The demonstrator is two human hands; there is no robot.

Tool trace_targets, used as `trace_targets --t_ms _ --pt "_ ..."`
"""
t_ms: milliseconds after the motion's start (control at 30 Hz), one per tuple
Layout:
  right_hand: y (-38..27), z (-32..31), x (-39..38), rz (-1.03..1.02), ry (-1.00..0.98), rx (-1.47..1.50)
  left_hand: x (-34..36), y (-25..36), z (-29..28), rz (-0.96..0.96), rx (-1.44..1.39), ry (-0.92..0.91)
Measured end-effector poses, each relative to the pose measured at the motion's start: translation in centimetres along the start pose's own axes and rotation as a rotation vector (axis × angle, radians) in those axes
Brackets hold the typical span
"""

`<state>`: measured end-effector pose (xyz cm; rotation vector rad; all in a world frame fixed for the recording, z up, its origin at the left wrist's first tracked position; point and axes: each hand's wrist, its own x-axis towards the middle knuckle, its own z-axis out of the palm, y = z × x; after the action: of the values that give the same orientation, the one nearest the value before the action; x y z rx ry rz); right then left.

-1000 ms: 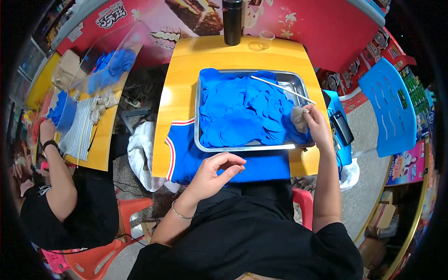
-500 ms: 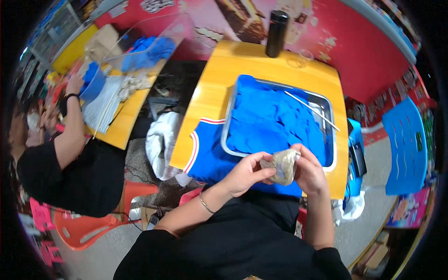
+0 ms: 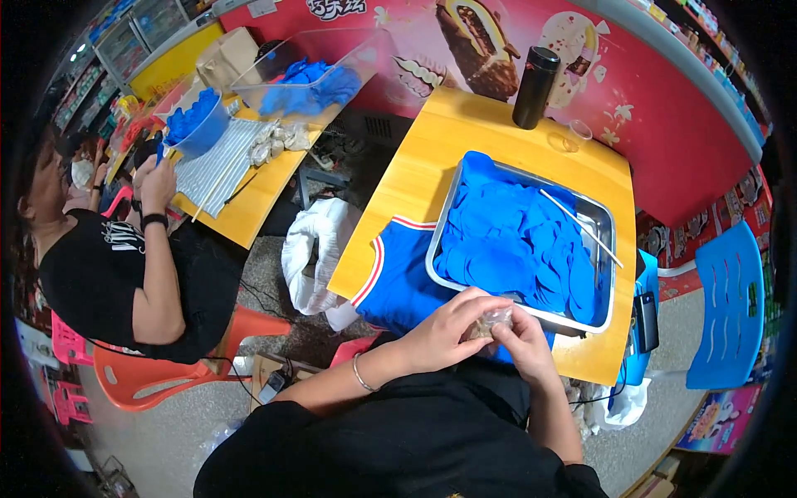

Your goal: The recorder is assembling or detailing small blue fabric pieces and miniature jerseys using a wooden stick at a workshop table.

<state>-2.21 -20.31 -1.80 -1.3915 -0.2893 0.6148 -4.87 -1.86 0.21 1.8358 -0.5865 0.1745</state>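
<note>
Left hand (image 3: 448, 328) and right hand (image 3: 525, 344) brought together just below the near edge of the metal tray (image 3: 604, 274), both clenched on one small pale bundle (image 3: 490, 322) in clear wrapping; left fingers curled over its top, right fingers closed on its 3 o'clock side. Thin bracelet (image 3: 359, 375) on the left wrist. Black top (image 3: 398, 440) filling the lower middle.

At 12 o'clock from the grip, the tray heaped with blue gloves (image 3: 515, 241), a thin white stick (image 3: 581, 228) lying slantwise across its 2 o'clock corner. Under the tray's 9 o'clock side, a blue cloth with red and white trim (image 3: 390, 278), hanging over the edge of the yellow worktop (image 3: 448, 141). At the far end of that worktop, at 12 o'clock, an upright black bottle (image 3: 534, 87), with a small clear cup (image 3: 577, 133) just beside it.

At 3 o'clock, a blue plastic chair (image 3: 730, 307). At 9 o'clock, a white bag (image 3: 311, 249) on the floor beside the worktop.

Farther at 10 o'clock, another person in black (image 3: 108, 274) on an orange chair (image 3: 158, 373), one hand (image 3: 158, 178) raised at a second yellow worktop (image 3: 261, 187) bearing a blue bowl of gloves (image 3: 195, 124) and a grey mat (image 3: 212, 166).
</note>
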Motion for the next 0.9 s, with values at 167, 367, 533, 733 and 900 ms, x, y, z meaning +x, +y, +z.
trace_targets --t_ms 167,367,533,733,900 --pt "-0.2 0.1 -0.8 -0.1 0.141 -0.061 -1.5 -0.7 0.5 -0.223 -0.203 0.07" --pt "-2.3 1.1 -1.0 -0.386 0.18 -0.544 -2.5 -2.5 1.0 -0.355 -0.573 -0.004" --pt "-2.4 1.2 -0.3 -0.248 0.24 -0.375 -1.9 -1.8 0.7 -0.396 -0.747 0.264" --pt "-2.0 1.2 0.4 -0.231 0.247 -0.249 -1.9 -2.9 0.4 -0.406 -0.936 0.322" --pt "-1.3 1.0 0.1 -0.247 0.207 -0.398 -2.6 -3.3 -0.3 -0.304 -0.574 0.276"
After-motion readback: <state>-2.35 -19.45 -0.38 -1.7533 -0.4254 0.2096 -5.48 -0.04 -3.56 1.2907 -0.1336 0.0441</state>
